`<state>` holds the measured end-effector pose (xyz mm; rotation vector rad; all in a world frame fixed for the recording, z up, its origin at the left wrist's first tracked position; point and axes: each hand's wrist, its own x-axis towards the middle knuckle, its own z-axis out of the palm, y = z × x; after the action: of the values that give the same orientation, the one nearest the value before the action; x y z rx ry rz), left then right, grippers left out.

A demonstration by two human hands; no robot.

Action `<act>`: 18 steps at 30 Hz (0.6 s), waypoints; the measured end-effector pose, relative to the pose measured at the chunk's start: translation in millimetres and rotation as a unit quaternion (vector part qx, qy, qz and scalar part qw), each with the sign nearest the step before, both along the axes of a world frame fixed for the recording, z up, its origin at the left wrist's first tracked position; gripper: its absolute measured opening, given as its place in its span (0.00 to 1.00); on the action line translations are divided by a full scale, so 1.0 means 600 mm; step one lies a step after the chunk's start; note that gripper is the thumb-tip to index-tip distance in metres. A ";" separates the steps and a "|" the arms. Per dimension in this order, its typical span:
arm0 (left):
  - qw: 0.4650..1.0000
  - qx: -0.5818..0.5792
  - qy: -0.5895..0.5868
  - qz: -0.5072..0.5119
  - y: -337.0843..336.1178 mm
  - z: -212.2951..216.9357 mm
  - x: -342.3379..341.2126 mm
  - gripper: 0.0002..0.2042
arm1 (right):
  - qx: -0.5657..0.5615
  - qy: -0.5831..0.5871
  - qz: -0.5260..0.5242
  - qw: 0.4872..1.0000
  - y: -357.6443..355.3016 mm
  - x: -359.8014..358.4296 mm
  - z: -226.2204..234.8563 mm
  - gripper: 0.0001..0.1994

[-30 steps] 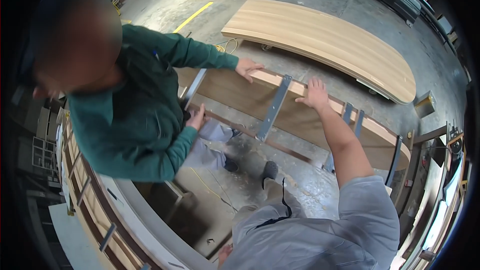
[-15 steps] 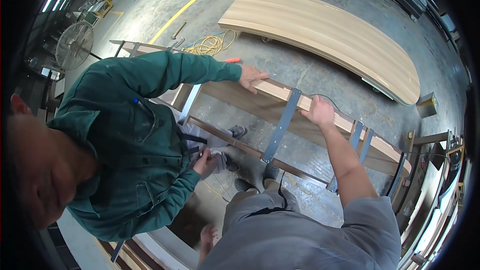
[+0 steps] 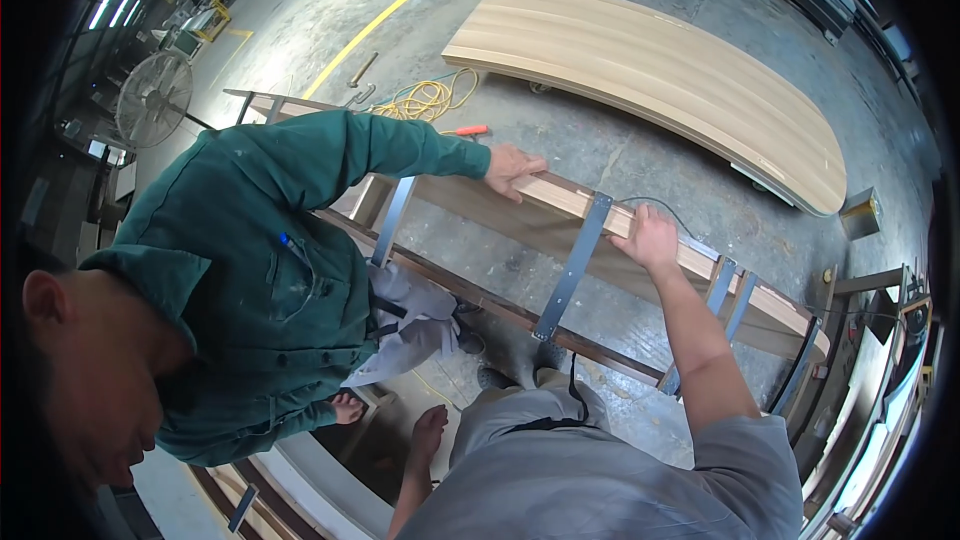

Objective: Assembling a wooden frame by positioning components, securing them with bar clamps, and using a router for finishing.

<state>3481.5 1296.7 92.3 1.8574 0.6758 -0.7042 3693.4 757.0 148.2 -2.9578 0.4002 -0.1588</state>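
My right hand (image 3: pixel 652 238) is closed over the top edge of a long wooden frame (image 3: pixel 560 196), just right of a dark metal strap (image 3: pixel 574 270) that crosses it. The frame has two long rails, a pale wood far one and a dark near one (image 3: pixel 480 297), joined by several such straps. My left hand (image 3: pixel 430 428) hangs low by my side, fingers curled, with nothing visible in it. A co-worker in a green jacket (image 3: pixel 260 260) stands at my left. One of that person's hands (image 3: pixel 513 170) rests on the far rail, left of the strap.
Beyond the frame lies a large wooden panel (image 3: pixel 650 80) with a rounded right end. A yellow cable (image 3: pixel 425 98) is coiled on the floor near a red-orange handle (image 3: pixel 468 130). A metal can (image 3: pixel 860 216) stands at right. Long boards (image 3: pixel 240 485) lie behind the co-worker.
My left hand has risen a little and its fingers have curled in. The co-worker's lower hand has moved from the waist down and to the left. My right hand keeps its hold.
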 end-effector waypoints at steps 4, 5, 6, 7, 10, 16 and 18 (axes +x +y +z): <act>0.997 -0.004 -0.072 -0.040 -0.016 0.034 0.041 0.19 | 0.005 0.009 0.042 0.999 0.043 0.037 -0.003 0.32; 0.995 -0.005 -0.091 -0.048 -0.009 0.036 0.042 0.19 | 0.005 0.006 0.062 0.998 0.064 0.053 0.004 0.32; 0.989 -0.004 -0.102 -0.106 -0.034 0.036 0.088 0.19 | 0.010 0.009 0.029 0.999 0.019 0.027 -0.008 0.32; 0.991 -0.003 -0.102 -0.091 -0.031 0.041 0.095 0.19 | 0.010 0.008 0.047 0.999 0.038 0.042 -0.005 0.33; 0.984 -0.151 -0.028 -0.088 -0.105 0.001 0.193 0.22 | -0.006 0.022 -0.011 1.000 -0.031 -0.013 -0.003 0.33; 0.954 -0.269 0.029 0.132 -0.193 -0.023 0.280 0.30 | 0.010 0.015 0.029 0.999 0.020 0.030 0.003 0.33; 0.959 -0.236 0.013 0.154 -0.225 -0.040 0.308 0.26 | 0.007 0.001 0.036 0.999 0.020 0.029 0.003 0.32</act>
<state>3666.5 1161.9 68.5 1.2734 0.7212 -0.6205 3710.6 768.8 149.9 -2.9529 0.2922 -0.1437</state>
